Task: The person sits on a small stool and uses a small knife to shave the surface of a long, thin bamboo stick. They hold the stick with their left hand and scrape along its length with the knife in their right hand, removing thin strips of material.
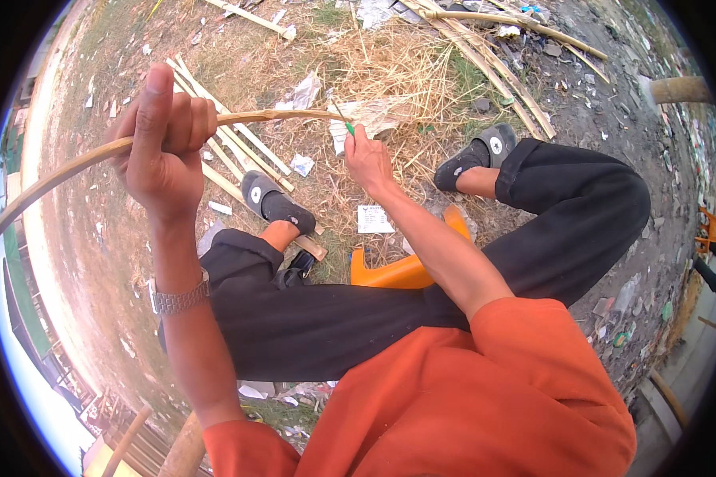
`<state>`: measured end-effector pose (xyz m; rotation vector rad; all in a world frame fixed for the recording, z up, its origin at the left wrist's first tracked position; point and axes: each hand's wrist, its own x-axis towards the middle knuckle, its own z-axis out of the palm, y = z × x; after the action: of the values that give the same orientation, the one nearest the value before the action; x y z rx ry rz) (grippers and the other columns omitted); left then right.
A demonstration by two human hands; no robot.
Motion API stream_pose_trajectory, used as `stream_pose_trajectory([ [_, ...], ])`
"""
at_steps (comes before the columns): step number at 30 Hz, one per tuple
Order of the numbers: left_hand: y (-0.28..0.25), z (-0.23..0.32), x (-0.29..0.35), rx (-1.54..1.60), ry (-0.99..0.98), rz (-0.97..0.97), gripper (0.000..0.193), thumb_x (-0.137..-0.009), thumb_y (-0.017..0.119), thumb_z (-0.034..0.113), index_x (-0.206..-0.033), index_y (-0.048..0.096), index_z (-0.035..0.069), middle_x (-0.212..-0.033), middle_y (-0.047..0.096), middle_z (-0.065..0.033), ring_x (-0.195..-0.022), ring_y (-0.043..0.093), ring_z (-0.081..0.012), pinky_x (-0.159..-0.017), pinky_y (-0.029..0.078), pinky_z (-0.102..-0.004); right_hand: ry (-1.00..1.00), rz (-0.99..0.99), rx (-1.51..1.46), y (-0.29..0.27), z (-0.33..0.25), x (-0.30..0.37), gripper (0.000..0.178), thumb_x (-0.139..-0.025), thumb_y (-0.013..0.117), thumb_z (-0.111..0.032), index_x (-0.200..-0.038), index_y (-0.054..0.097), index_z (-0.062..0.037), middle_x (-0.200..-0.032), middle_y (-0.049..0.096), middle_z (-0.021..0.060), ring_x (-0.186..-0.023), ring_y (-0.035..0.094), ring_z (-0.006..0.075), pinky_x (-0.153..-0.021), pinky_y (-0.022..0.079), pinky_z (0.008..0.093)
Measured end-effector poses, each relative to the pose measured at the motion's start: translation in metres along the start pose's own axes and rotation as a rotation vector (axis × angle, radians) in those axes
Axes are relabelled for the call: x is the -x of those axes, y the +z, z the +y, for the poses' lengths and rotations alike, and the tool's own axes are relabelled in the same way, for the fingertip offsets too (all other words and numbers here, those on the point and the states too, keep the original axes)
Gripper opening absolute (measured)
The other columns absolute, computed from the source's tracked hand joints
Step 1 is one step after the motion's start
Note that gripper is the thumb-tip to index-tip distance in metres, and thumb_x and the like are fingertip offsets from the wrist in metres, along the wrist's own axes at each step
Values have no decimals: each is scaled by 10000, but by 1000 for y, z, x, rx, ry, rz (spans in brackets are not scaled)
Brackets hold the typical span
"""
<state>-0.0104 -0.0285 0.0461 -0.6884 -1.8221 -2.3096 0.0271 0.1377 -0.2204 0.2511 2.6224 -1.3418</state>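
Note:
A long, curved bamboo strip (pixel 278 115) runs from the far left edge across to the middle. My left hand (pixel 163 143), raised, has its fingers wrapped around the strip, with the thumb pointing up. The strip's right end meets my right hand (pixel 368 161). That hand is closed around the green handle of a small knife (pixel 349 127). The thin blade slants up and left, crossing the strip near its end. Whether the right fingers also touch the strip I cannot tell.
Split bamboo strips (pixel 232 137) lie beyond my left foot, and longer ones (pixel 485 63) at the far right. Dry straw (pixel 398 75) and paper scraps cover the ground between. An orange plastic piece of furniture (pixel 398 274) stands between my legs.

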Motion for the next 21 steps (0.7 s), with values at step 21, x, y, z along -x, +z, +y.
stream_pose_trajectory([
  [21, 16, 1, 0, -32, -14, 26, 400, -923, 535, 16, -549, 395, 43, -489, 228, 44, -417, 182, -64, -432, 154, -291, 178, 52, -38, 29, -13, -6, 277, -983, 395, -270, -1074, 461, -17, -784, 634, 315, -770, 627, 504, -721, 493, 566],
])
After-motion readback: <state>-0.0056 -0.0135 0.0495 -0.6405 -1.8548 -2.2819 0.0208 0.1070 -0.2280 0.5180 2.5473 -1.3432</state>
